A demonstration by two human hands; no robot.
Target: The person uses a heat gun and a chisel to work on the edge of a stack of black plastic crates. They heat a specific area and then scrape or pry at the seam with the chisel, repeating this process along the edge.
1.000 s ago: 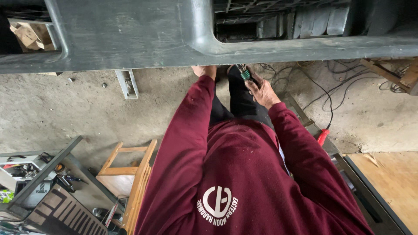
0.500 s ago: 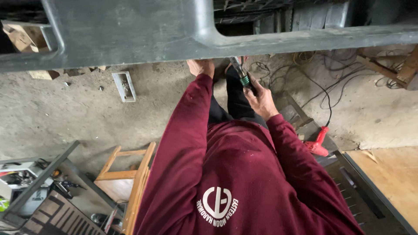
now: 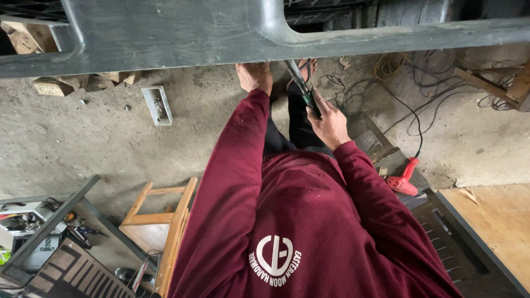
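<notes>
**A:** ok standing right behind them now. Both arms in dark red sleeves reach up to a big grey moulded panel point(image 3: 221, 38) that spans the whole top of the view. It looks like a bumper or body part, with rounded cut-outs in it.

**B:** what's in the hands?

**A:** The right hand point(image 3: 328, 122) has its grip closed round a tool point(image 3: 302, 88) with a black and green handle. The metal shaft angles up and ends right at the lower edge of the panel. Can't make out the tip, it's tucked in against the edge.

**B:** and the left?

**A:** The left hand point(image 3: 255, 76) is up at the same edge, just beside the tool. It's touching the panel, but the fingers are hidden behind the edge, so I honestly can't tell if that grip is open or curled round anything.

**B:** what else is lying about?

**A:** It's a concrete floor point(image 3: 83, 138). A red power drill point(image 3: 403, 179) lies off to their right with a black cable running away from it. A light wooden stool point(image 3: 160, 221) stands to their left, and a small white rectangular box point(image 3: 157, 105) sits on the floor further out. Wood offcuts point(image 3: 52, 85) peek out under the panel. Bottom left is a cluttered bench point(image 3: 44, 232) with small tools.
</notes>
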